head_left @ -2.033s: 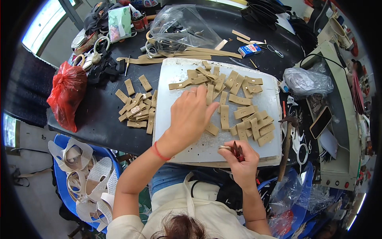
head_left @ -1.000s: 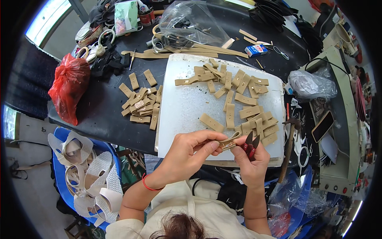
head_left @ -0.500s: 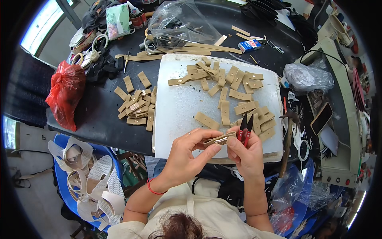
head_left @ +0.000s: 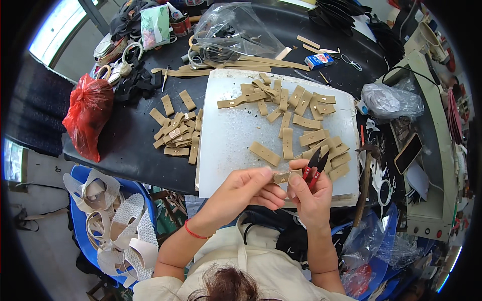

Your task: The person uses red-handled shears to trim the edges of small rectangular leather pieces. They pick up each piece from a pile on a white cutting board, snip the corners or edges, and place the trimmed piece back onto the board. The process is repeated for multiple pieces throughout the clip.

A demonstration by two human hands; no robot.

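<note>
L hand (head_left: 249, 186) & R hand (head_left: 313, 203) pinched tan strap (head_left: 282, 178), R also gripping red snips (head_left: 315, 171); strap looked light, flexible, prob. best held by ends.

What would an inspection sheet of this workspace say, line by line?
Surface: black tabletop under a white board with dark specks.
Job's things: tan strap pieces scattered on the board; another heap left of it.
Hands: right hand holds red-handled snips and a tan piece; left hand at that piece's left end, grip unclear.
Clutter: red bag, clear plastic bag, blue-and-white box, hammer, phone.
Cables: black cable at right; its ends are unclear.
Surroundings: blue tub of white pieces at lower left.
</note>
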